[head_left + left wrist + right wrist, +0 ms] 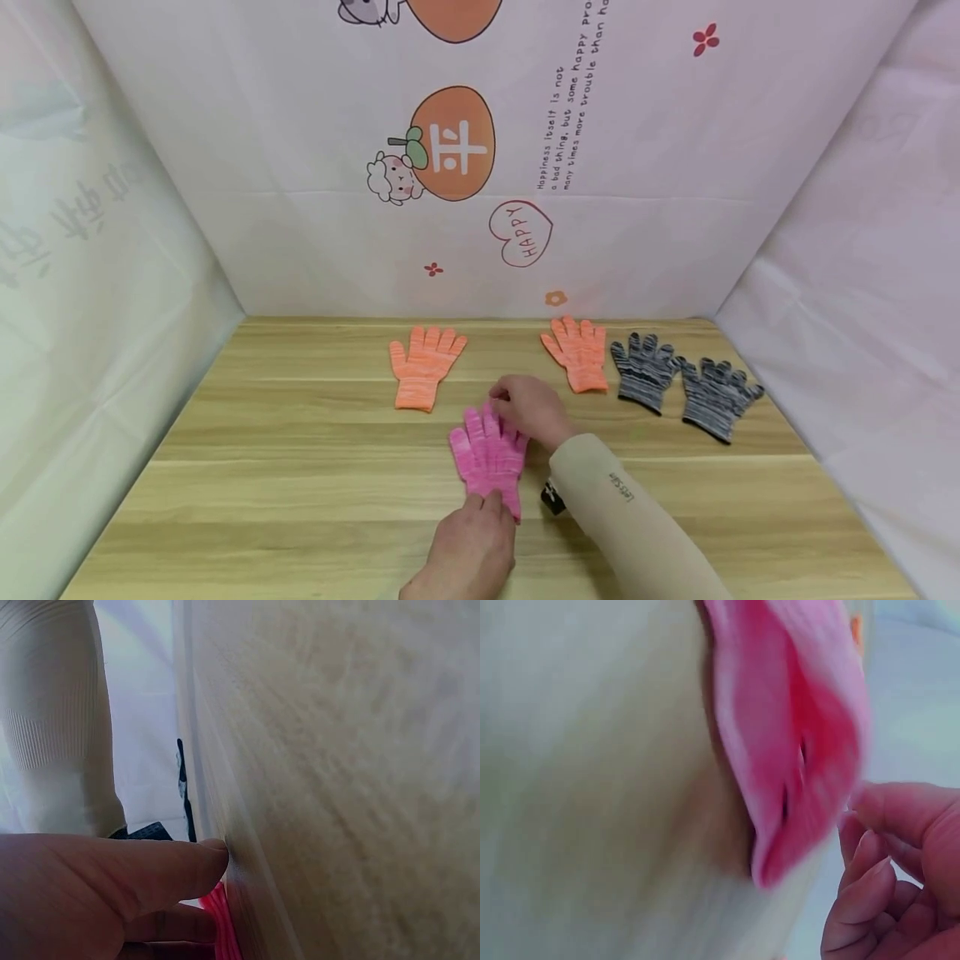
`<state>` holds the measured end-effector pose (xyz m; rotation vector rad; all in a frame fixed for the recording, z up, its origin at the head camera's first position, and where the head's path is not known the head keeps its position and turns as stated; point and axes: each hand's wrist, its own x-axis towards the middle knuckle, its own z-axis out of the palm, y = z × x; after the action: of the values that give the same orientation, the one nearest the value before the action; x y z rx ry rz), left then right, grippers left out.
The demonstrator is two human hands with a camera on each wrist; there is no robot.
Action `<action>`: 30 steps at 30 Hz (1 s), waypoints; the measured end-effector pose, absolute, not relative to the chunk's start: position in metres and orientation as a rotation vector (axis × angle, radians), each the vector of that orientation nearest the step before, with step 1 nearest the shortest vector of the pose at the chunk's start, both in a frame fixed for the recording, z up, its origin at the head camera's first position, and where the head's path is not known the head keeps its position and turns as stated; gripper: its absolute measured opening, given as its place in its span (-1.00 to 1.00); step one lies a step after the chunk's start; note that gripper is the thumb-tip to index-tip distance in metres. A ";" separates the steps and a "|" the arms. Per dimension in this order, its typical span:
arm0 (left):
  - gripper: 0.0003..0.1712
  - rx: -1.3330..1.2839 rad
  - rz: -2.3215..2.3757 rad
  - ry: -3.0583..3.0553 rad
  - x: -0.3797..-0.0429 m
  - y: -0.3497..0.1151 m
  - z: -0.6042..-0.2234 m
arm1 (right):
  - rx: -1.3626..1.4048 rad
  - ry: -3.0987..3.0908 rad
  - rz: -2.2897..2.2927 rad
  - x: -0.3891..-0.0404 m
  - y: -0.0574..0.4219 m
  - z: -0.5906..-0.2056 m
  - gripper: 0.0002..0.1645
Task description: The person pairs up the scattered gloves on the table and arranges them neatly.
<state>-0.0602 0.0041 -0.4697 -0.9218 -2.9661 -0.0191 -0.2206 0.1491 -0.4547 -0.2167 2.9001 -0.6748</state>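
Note:
A pink knitted glove (495,457) lies on the wooden table in front of me, its fingers pointing away. My left hand (474,546) rests its fingertips on the glove's cuff; in the left wrist view the thumb (165,864) lies extended with its tip at the tabletop, and a strip of pink fabric (222,922) shows beside the fingers. At the far end my right hand (534,410) pinches a finger of the glove. The right wrist view shows that thumb and forefinger meeting at the raised edge of the pink fabric (832,765), other fingers curled.
Farther back lie two orange gloves, one at the left (423,371) and one at the right (581,354). Two grey-black gloves (647,372) lie beside each other on the far right. White printed cloth (315,250) walls the table's back and sides.

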 end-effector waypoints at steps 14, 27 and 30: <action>-0.61 -0.923 -0.009 -3.039 -0.061 0.003 -0.469 | -0.164 2.861 -0.475 -0.219 0.174 -0.451 -0.83; -0.65 -0.921 -0.007 -3.015 -0.060 0.004 -0.471 | -0.123 2.847 -0.493 -0.219 0.174 -0.455 -0.89; -0.65 -0.926 -0.010 -3.006 -0.060 0.004 -0.471 | -0.127 2.865 -0.540 -0.219 0.172 -0.454 -0.90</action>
<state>-0.0596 0.0036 -0.4707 -0.9260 -3.0058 -0.0098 -0.2189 0.1725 -0.4537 -0.1275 2.8653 -0.5398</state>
